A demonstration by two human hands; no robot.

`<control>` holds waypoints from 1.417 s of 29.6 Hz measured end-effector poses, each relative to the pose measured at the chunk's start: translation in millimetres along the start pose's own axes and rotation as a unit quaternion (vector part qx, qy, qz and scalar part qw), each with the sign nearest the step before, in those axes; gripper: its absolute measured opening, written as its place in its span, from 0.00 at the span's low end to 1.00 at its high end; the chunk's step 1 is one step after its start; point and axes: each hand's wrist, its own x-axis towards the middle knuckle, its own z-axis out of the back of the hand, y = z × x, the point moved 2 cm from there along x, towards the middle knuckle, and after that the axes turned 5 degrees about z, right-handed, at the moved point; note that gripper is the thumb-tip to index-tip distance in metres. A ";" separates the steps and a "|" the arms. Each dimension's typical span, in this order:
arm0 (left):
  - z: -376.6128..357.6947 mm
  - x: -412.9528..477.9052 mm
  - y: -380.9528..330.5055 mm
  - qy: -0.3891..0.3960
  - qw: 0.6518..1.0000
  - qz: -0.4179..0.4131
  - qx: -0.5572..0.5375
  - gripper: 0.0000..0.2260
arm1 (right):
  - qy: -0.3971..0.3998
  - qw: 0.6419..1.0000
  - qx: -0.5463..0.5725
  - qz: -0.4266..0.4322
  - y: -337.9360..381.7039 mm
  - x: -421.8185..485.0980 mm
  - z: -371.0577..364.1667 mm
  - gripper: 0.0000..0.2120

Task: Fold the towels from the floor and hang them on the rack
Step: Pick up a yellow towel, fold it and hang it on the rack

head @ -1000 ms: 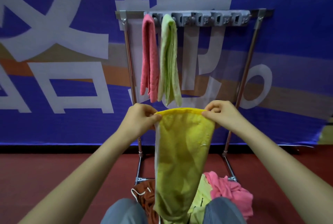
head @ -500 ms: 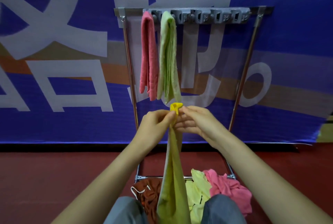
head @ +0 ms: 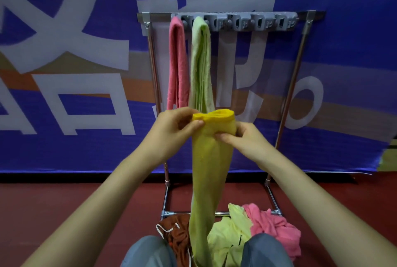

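L hand (head: 174,129) up at chest height in front of the rack (head: 236,22), thumb and fingers curled, pinching the top-left corner of the yellow towel (head: 209,170). R hand (head: 245,140) sits a touch lower on the other side, fingers curled in and nipping the cloth just under the folded top edge. Both forearms reach fwd from the bottom corners, elbows out of shot. The towel's top shows as a rounded loop of doubled fabric btwn the two hands, and the rest hangs straight down in a narrow strip, its tail dropping btwn the person's knees (head: 148,251). On the rack's grey clip rail, two towels hang folded side by side at the left end: pink hung towel (head: 177,62), then green hung towel (head: 200,62), close together; can't tell if they touch. The rack's metal legs run down to a base frame on the dark red floor (head: 64,213). By the base lies a heap: brown towel (head: 178,234) at left, pale yellow towel (head: 229,230) in the middle, pink floor towel (head: 272,226) at right, all crumpled. Behind it all, a blue banner (head: 64,52) w/ big white characters and an orange band covers the wall. Vs half a sec ago: the hands were bunched together at one tight pinch up top, now they've parted a bit and the fold has opened into that loop, w/ the R hand slid lower. Vs a sec ago: the towel was held out wide, now it's a narrow strip.
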 end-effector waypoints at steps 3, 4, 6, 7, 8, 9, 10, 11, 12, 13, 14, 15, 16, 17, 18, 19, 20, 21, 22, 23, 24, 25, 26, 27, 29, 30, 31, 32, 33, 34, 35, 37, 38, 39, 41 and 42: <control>9.1 0.2 5.6 -0.024 1.000 0.007 0.009 0.03 | -0.029 0.999 0.007 0.030 2.3 1.6 -0.9 0.05; 11.2 -1.3 4.8 -0.034 0.999 0.010 -0.005 0.03 | -0.037 0.998 0.022 0.036 3.2 1.5 -0.6 0.04; 18.2 1.5 3.1 -0.055 0.998 -0.005 -0.012 0.04 | -0.055 0.997 0.043 0.039 7.8 6.5 -1.5 0.03; 18.9 2.9 7.3 -0.052 0.999 -0.005 0.001 0.03 | -0.053 0.998 0.030 0.034 6.5 7.5 -3.7 0.04; 20.0 6.1 10.6 -0.040 0.999 0.003 0.018 0.03 | -0.050 0.998 0.002 0.029 5.6 11.3 -5.3 0.06; 16.3 2.2 15.8 -0.029 0.999 0.020 0.019 0.04 | -0.048 0.999 -0.016 0.020 0.3 8.7 -9.3 0.08; 15.3 3.3 18.0 -0.029 0.999 0.034 0.002 0.05 | -0.056 0.998 -0.016 0.024 -0.4 10.6 -10.2 0.08; 12.4 0.8 21.0 -0.030 0.998 0.051 -0.018 0.06 | -0.068 0.997 0.000 0.022 -2.3 7.9 -12.2 0.06; 13.8 3.0 18.3 -0.027 0.998 0.055 -0.026 0.07 | -0.076 0.997 0.017 0.029 0.8 9.2 -12.1 0.04; 15.4 7.6 16.9 -0.018 0.998 0.056 -0.019 0.06 | -0.078 0.996 0.027 0.035 2.5 12.6 -11.0 0.04; 14.4 6.7 16.1 -0.003 0.997 0.071 -0.021 0.05 | -0.071 0.997 0.030 0.029 2.2 10.4 -12.2 0.04; 15.1 8.6 13.2 0.009 0.995 0.092 -0.023 0.03 | -0.064 0.997 0.035 0.024 3.1 9.1 -13.4 0.06; 17.0 13.0 10.2 0.016 0.994 0.109 -0.019 0.05 | -0.056 0.997 0.043 0.021 4.2 9.8 -13.5 0.07; 18.1 16.1 6.7 0.028 0.992 0.126 0.001 0.14 | -0.043 0.998 0.051 0.018 5.4 8.9 -15.1 0.08; 17.9 19.1 3.3 0.049 0.988 0.139 0.037 0.21 | -0.029 0.998 0.055 0.021 6.8 8.0 -16.9 0.08; 15.9 21.6 -0.7 0.074 0.984 0.148 0.069 0.24 | -0.020 0.998 0.060 0.022 7.1 6.5 -18.5 0.07; 15.0 23.8 -5.8 0.098 0.980 0.155 0.081 0.24 | -0.013 0.997 0.065 0.026 8.3 6.1 -19.0 0.06; 13.9 25.6 -10.4 0.114 0.977 0.159 0.086 0.22 | -0.009 0.997 0.069 0.028 8.7 5.8 -18.8 0.05; 14.4 27.3 -13.5 0.118 0.976 0.157 0.092 0.20 | -0.009 0.997 0.072 0.026 9.2 5.6 -18.0 0.05; 15.1 29.0 -15.7 0.116 0.977 0.148 0.102 0.19 | -0.008 0.997 0.077 0.022 9.5 4.7 -17.5 0.04; 15.5 29.6 -16.3 0.114 0.978 0.133 0.112 0.17 | -0.007 0.996 0.081 0.020 8.5 3.2 -17.6 0.04; 15.2 30.5 -17.0 0.112 0.980 0.117 0.112 0.15 | -0.005 0.996 0.088 0.020 7.3 2.1 -16.7 0.04; 14.6 28.2 -17.0 0.116 0.982 0.105 0.102 0.13 | -0.005 0.995 0.096 0.015 4.3 -0.2 -17.6 0.04; 14.0 28.0 -18.5 0.116 0.984 0.096 0.092 0.11 | -0.008 0.994 0.105 0.012 1.6 -1.4 -16.6 0.03; 14.8 27.9 -20.5 0.096 0.990 0.077 0.074 0.08 | -0.007 0.994 0.113 0.000 -8.6 -5.1 -16.6 0.05; 16.4 28.4 -21.5 0.079 0.992 0.068 0.072 0.08 | 0.001 0.993 0.114 -0.013 -17.3 -7.9 -18.2 0.06; 19.7 29.3 -23.2 0.061 0.994 0.059 0.068 0.07 | 0.013 0.993 0.111 -0.029 -27.2 -11.3 -22.0 0.08; 23.1 30.6 -25.6 0.046 0.996 0.053 0.060 0.06 | 0.027 0.993 0.104 -0.048 -38.6 -16.4 -25.3 0.09; 27.2 32.1 -28.9 0.034 0.997 0.048 0.055 0.06 | 0.042 0.992 0.097 -0.068 -50.1 -22.2 -29.2 0.10; 31.2 32.7 -32.7 0.029 0.997 0.045 0.052 0.05 | 0.057 0.990 0.095 -0.090 -63.3 -27.6 -33.8 0.10; 35.6 33.3 -35.5 0.025 0.998 0.040 0.048 0.05 | 0.071 0.987 0.095 -0.109 -77.3 -32.7 -39.7 0.10; 44.6 34.8 -41.2 0.011 0.999 0.026 0.036 0.04 | 0.089 0.982 0.085 -0.144 -103.0 -40.7 -50.6 0.13; 47.7 36.2 -43.3 -0.001 0.999 0.022 0.032 0.04 | 0.097 0.978 0.075 -0.166 -114.5 -44.4 -54.1 0.14; 55.7 36.6 -44.2 -0.018 0.999 0.017 0.038 0.05 | 0.108 0.974 0.071 -0.186 -124.3 -44.5 -63.8 0.16; 66.5 38.0 -45.0 -0.050 0.997 0.011 0.051 0.06 | 0.113 0.969 0.068 -0.207 -142.3 -46.6 -75.7 0.16; 72.0 37.7 -43.7 -0.063 0.996 0.010 0.065 0.05 | 0.108 0.969 0.070 -0.211 -147.2 -47.3 -79.7 0.15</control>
